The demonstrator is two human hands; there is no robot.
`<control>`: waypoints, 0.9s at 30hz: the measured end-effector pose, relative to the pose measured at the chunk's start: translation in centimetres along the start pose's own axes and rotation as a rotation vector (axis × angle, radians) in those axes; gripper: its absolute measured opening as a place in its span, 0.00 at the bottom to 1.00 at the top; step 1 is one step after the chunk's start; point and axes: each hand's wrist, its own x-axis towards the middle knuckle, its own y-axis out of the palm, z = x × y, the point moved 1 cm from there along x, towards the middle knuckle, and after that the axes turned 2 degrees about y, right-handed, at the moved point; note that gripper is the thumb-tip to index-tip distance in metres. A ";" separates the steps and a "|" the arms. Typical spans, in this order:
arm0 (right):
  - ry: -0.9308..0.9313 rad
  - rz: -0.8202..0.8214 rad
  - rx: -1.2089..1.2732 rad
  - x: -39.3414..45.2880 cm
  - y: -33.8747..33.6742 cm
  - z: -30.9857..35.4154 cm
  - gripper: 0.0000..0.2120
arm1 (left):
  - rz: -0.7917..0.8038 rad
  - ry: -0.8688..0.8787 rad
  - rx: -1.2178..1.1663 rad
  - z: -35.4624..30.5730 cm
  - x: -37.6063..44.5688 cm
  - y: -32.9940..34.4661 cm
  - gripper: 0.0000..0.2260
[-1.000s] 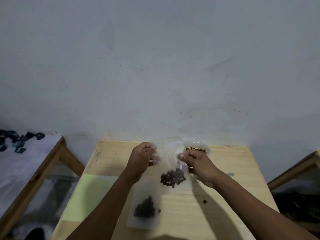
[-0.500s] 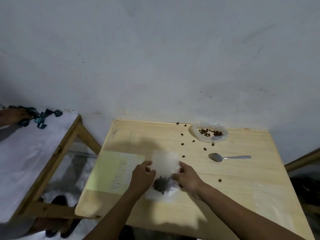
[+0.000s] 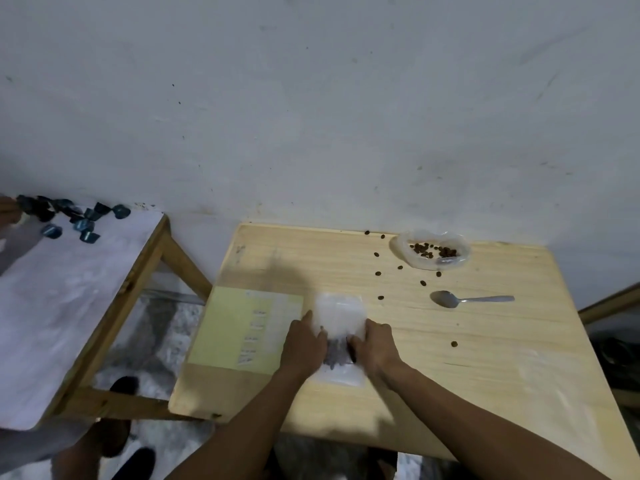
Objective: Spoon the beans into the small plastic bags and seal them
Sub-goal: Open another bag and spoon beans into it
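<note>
Both hands, left and right, on a bean-filled plastic bag atop the wooden table.

Dim, soft focus, motion blur, wide-angle bowing

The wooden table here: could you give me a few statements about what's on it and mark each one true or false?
1. The spoon lies on the table, held by neither hand. True.
2. Both hands rest on the small plastic bag. True: left hand, right hand.
3. The clear bowl is empty. False: it holds beans.
4. No beans lie loose on the table. False: several are scattered near the bowl.
</note>
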 end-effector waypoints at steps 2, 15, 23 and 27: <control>-0.009 0.014 0.010 0.3 0.2 -0.7 0.15 | 0.025 -0.011 0.013 0.0 0.0 -0.1 0.27; -0.032 -0.240 0.070 -2.6 -12.4 -4.8 0.23 | -0.154 0.419 -0.063 -9.9 0.2 1.7 0.17; 0.264 -0.413 0.018 -5.6 -21.3 -16.1 0.29 | 0.434 0.288 -0.255 -19.5 -2.6 11.7 0.11; 0.423 -0.425 -0.058 -7.3 -22.5 -21.0 0.29 | 0.673 0.071 -0.274 -21.7 -4.5 16.6 0.10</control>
